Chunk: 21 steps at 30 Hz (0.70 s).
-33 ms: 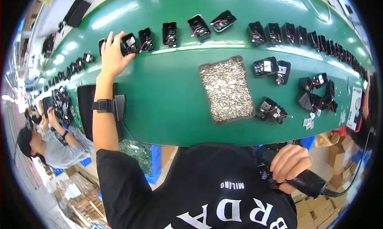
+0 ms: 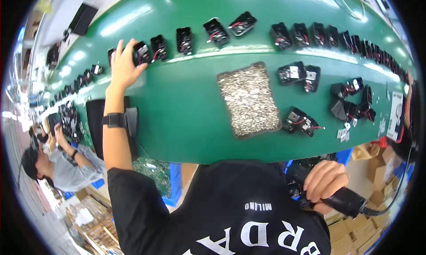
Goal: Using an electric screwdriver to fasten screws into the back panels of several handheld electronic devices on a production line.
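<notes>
At the left of the far row, my left hand has its fingers spread, its thumb and index finger at the edges of a small black plastic housing. Whether it grips the housing I cannot tell; another dark housing is partly hidden behind the fingers. Close to my body at the lower right, my right hand is wrapped round a black corded power tool, which looks like an electric screwdriver. Its front end is partly hidden by the hand and dark parts.
A tray full of small metal pieces lies mid-table. Black housings with red wires line the far side; several more lie at the right. A blue crate with circuit boards stands below the edge. A co-worker sits at the left.
The whole view has shifted slightly, with the table and its things a little further left. My left hand stays beside the same housing, and my right hand keeps hold of the tool.
</notes>
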### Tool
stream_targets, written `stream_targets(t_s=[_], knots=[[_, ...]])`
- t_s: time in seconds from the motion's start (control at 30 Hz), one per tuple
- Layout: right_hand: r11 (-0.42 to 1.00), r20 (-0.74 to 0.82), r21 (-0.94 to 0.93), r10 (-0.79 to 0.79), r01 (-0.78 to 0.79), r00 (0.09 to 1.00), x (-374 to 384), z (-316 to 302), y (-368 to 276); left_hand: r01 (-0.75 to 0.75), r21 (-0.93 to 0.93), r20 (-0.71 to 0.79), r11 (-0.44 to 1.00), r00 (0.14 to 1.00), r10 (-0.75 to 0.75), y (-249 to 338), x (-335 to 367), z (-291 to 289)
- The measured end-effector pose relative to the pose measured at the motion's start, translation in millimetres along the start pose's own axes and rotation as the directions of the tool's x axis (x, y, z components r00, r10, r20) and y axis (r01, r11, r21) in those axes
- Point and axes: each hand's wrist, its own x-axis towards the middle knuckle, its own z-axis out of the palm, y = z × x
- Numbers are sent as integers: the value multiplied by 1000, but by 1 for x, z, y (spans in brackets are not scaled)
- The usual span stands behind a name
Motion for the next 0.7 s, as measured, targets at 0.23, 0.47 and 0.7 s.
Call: stream_targets(t_s=[0.23,0.47,0.7], knots=[[999,-319,24,52,-47,946,-34,0,-12,-99,-114,-226,989,972,71,20,-22,-21],[998,-232,-50,36,-49,972,-42,-11,-18,70,-77,-265,995,960,-88,98,2,22],[999,-319,-27,18,-28,948,-54,-20,-11,30,-230,-311,973,945,-102,113,13,29]])
